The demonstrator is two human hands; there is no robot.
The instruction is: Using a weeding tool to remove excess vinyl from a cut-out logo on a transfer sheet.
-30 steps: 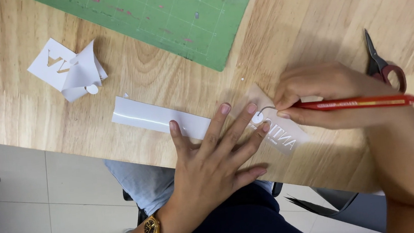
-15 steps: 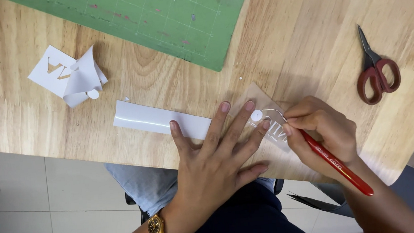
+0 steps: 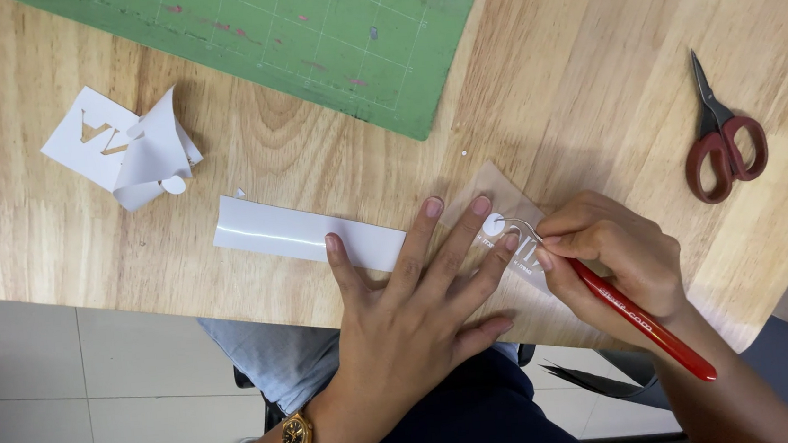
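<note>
Pinching red craft knife (image 3: 645,323), right hand (image 3: 621,263) near table edge (image 3: 135,306).

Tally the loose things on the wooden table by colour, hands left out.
White: 2, long glossy white strip, pile of cut white paper scraps
Red: 2, red-handled scissors, red craft knife
Green: 1, green gridded cutting mat
Clear: 1, transparent film sheet
Total: 6
</note>
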